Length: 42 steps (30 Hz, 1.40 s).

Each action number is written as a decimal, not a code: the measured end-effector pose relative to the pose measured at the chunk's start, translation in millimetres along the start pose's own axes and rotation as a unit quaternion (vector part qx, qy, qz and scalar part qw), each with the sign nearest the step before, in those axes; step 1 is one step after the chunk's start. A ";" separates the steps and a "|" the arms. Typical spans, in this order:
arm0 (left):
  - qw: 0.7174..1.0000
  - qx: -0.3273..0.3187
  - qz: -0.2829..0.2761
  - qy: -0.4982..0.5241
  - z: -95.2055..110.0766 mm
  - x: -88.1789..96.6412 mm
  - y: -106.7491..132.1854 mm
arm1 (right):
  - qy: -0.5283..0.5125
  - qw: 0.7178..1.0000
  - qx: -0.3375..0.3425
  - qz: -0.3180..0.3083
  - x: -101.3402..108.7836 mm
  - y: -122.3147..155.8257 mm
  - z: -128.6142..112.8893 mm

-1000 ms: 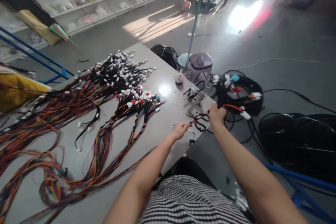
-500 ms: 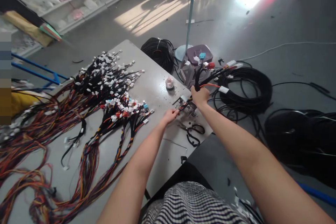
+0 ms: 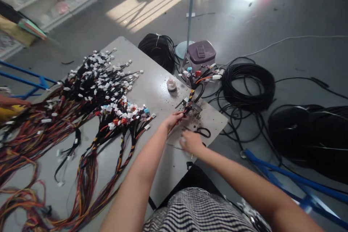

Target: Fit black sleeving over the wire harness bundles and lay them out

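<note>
My left hand (image 3: 174, 119) is closed around a wire harness (image 3: 189, 102) on the table's right side. Its bundle of coloured wires, partly wrapped in black, rises beyond the fingers to a fan of white, red and blue connectors. Below and to the right, my right hand (image 3: 192, 143) hangs over the table with its fingers curled in. Something pale shows at its fingertips, too blurred to name. Scissors (image 3: 204, 132) lie partly hidden behind this hand, one black handle loop showing. A small metal fixture (image 3: 196, 108) sits under the harness.
Many harnesses (image 3: 89, 166) with white connectors cover the table's left side. A small bottle (image 3: 171, 85) stands near the far edge. Black cable coils (image 3: 248, 86) and a purple-lidded bin (image 3: 201, 52) are on the floor beyond. Another person's hand (image 3: 13, 101) is at far left.
My right hand has let go of the harness near its connectors and moved down toward me, over the scissors. The connector end has dropped lower. My left hand keeps its hold.
</note>
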<state>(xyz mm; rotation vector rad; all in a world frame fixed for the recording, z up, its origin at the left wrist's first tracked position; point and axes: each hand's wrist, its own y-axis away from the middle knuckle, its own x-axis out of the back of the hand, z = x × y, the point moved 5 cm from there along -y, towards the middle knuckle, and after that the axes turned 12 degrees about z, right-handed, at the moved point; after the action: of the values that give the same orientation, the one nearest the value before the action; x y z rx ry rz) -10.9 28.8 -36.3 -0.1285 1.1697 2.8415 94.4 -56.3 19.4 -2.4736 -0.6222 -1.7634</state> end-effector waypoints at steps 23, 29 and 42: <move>0.995 -0.036 0.093 -0.018 4.9 -8.5 2.3 | 0.027 0.995 -0.070 -0.066 -77.0 90.9 9.3; 0.993 -0.051 0.105 -0.026 4.1 -9.6 -0.5 | 0.000 0.992 -0.111 -0.052 -73.7 96.0 15.5; 0.991 -0.103 0.084 -0.005 5.3 -11.9 7.7 | -0.462 0.763 -0.346 0.292 7.7 74.9 85.5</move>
<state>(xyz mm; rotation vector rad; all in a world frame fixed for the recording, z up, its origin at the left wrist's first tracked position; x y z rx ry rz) 0.0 26.7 -25.9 -0.0273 0.9250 3.1019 199.1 -100.5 10.9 -3.3532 0.9561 -0.4606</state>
